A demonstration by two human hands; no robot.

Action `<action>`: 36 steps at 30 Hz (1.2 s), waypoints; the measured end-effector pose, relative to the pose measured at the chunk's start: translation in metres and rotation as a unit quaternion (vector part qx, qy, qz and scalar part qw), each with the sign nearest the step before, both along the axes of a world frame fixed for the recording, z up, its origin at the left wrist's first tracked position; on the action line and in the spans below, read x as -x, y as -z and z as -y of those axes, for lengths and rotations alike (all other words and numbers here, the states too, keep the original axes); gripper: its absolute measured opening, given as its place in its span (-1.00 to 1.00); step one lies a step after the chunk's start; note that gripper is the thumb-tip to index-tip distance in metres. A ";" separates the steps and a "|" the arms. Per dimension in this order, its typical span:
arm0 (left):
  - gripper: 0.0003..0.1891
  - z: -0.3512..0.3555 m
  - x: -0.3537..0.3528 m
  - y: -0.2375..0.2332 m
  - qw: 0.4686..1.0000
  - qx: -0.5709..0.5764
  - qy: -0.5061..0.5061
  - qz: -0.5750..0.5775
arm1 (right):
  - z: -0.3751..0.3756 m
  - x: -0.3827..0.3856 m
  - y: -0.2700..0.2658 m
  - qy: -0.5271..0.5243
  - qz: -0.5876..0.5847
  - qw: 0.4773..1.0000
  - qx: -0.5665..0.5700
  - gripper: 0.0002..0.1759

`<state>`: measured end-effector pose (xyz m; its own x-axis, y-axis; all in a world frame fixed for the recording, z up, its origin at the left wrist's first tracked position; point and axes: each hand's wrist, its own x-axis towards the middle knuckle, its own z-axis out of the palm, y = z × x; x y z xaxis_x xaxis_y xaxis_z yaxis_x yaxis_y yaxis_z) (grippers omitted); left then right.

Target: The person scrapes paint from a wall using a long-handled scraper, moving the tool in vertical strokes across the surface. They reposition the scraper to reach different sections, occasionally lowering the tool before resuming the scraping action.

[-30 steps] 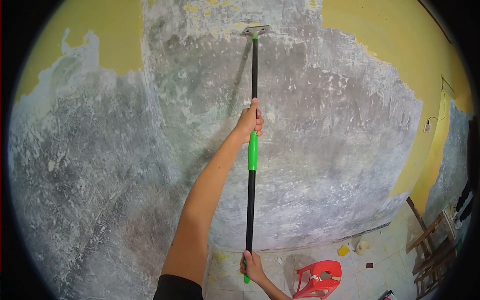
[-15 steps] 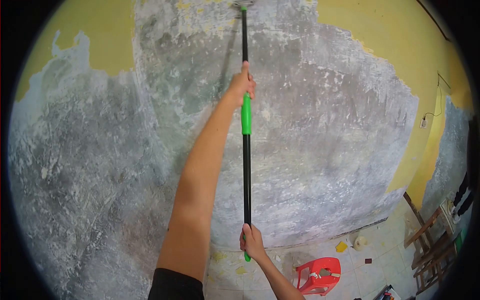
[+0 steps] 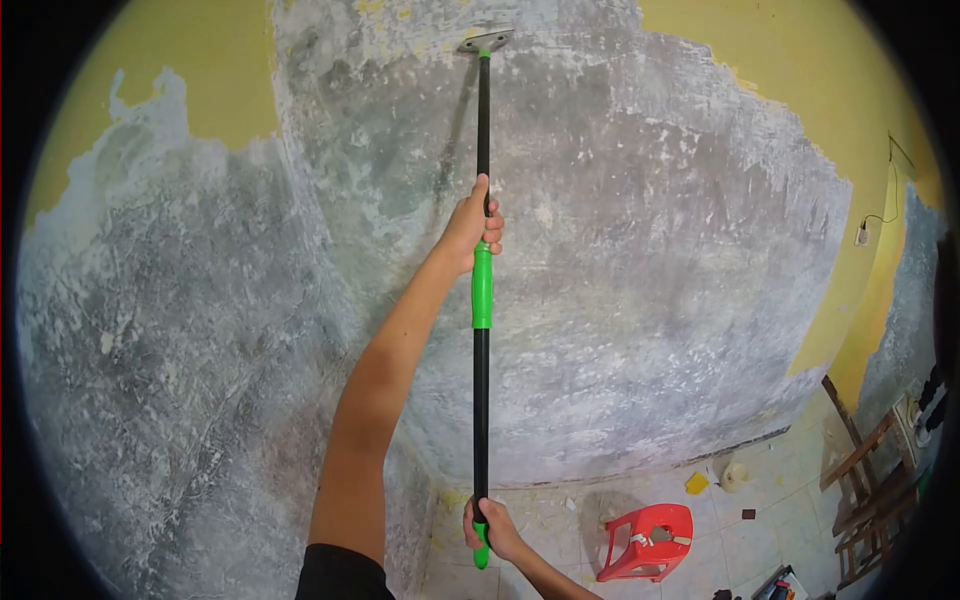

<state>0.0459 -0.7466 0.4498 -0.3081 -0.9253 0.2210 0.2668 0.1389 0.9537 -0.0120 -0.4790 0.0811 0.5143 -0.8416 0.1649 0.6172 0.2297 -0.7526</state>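
Observation:
A long-handled scraper (image 3: 481, 390) with a black pole and green grips runs nearly upright through the middle of the view. Its metal scraper head (image 3: 486, 41) is at the wall (image 3: 640, 250), near the top; whether the blade touches cannot be seen. My left hand (image 3: 470, 225) is wrapped round the upper pole just above the green middle grip, thumb pointing up along it. Lower down, my right hand (image 3: 492, 527) grips the pole's green bottom end. The wall is mostly bare grey and patchy, with yellow paint (image 3: 225, 75) left along the upper left and right.
A red plastic stool (image 3: 650, 540) with small items on its seat stands on the tiled floor. Paint flakes and a yellow piece (image 3: 696, 484) lie near the wall's foot. At right are a wall socket (image 3: 862, 235), wooden furniture (image 3: 865, 500) and part of another person (image 3: 932, 395).
The scraper has moved down the wall, its head now fully in view. Both my hands have come lower with it, still gripping the pole. The view has shifted slightly.

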 end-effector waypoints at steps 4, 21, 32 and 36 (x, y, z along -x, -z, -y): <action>-0.49 -0.006 -0.007 0.015 1.000 -0.005 -0.020 0.002 | -0.010 -0.008 0.010 -0.022 0.008 0.997 -0.069 -0.45; -0.44 0.023 -0.014 0.021 0.999 0.001 -0.042 0.017 | 0.032 -0.022 0.017 0.057 -0.080 0.995 -0.033 -0.37; -0.42 0.071 0.009 -0.077 0.998 0.046 -0.030 -0.019 | 0.102 0.026 -0.065 0.103 -0.133 0.986 0.004 -0.36; -0.42 0.057 0.011 -0.070 0.999 0.036 -0.011 -0.025 | 0.074 0.040 -0.067 0.105 -0.145 0.983 0.027 -0.37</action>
